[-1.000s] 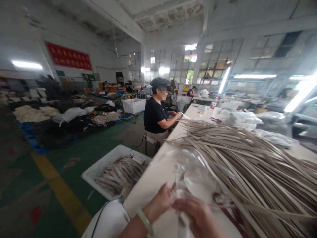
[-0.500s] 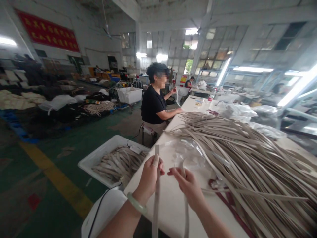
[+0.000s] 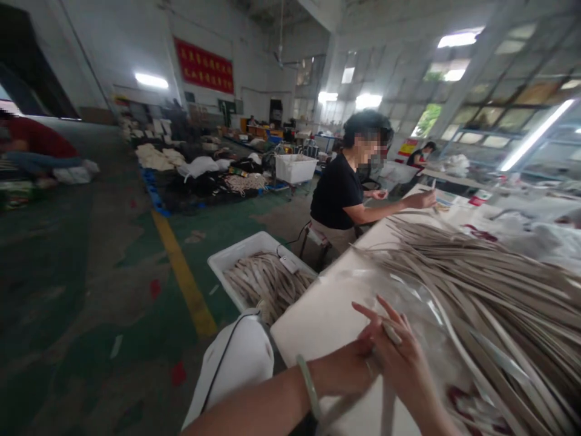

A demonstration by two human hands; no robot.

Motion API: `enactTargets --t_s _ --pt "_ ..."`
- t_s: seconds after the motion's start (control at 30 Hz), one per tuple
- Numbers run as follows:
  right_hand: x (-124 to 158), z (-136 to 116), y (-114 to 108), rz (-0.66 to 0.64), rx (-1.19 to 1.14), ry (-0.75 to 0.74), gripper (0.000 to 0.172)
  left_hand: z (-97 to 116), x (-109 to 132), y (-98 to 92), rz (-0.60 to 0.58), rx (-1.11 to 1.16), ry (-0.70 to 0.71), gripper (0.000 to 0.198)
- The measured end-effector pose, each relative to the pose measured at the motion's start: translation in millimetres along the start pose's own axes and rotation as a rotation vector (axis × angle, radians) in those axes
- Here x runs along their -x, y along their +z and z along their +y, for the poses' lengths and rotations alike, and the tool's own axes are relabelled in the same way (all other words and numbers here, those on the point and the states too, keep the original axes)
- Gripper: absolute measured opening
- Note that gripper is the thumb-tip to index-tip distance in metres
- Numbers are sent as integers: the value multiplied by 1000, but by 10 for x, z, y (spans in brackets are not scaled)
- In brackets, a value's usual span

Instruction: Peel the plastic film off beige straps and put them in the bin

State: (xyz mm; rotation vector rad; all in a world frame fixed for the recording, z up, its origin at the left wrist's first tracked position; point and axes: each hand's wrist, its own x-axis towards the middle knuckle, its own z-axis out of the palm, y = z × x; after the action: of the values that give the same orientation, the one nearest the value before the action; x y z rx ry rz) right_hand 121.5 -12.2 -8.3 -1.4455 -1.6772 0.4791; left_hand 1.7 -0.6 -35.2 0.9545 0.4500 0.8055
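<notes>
Head view: the left hand (image 3: 347, 369), with a pale green bangle (image 3: 309, 387) on its wrist, and the right hand (image 3: 402, 363) are overlapped and blurred above the white counter (image 3: 308, 330). Spread fingers (image 3: 370, 313) are seen at the top of the overlap. A beige strap (image 3: 388, 409) is observed hanging below the hands; whether either hand is closed on it cannot be told. A clear plastic sheet (image 3: 420, 318) lies on the counter beside the hands. A large bundle of beige straps (image 3: 481, 290) is heaped at 2 o'clock from the hands, touching the sheet. A white plastic crate (image 3: 240, 266) holding more straps stands on the floor at 10 o'clock. A white sack (image 3: 236, 369) is at 9 o'clock. A seated co-worker (image 3: 333, 200) in a black T-shirt is at 12 o'clock, one arm extended over the counter.
</notes>
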Motion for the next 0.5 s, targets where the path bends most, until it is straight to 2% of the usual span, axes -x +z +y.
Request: enactTargets --t_s 0.07,0.13,0.23,0.33,0.43,0.5 --pt "-118 43 -70 -100 22 79 61 -111 -25 29 -130 34 -80 22" --pt "-263 146 -129 -165 8 197 64 -225 -72 54 -153 125 -197 42" --pt "-564 345 -235 -126 83 328 69 -318 -139 79 -19 200 -265 61" --pt "-1007 439 -380 -53 342 312 65 -284 -140 67 59 74 -252 68" --pt "-1537 355 -463 -29 573 258 60 -132 -97 -18 139 32 -242 63" --pt "-1893 243 -417 3 657 210 57 7 -79 -115 226 83 -295 55"
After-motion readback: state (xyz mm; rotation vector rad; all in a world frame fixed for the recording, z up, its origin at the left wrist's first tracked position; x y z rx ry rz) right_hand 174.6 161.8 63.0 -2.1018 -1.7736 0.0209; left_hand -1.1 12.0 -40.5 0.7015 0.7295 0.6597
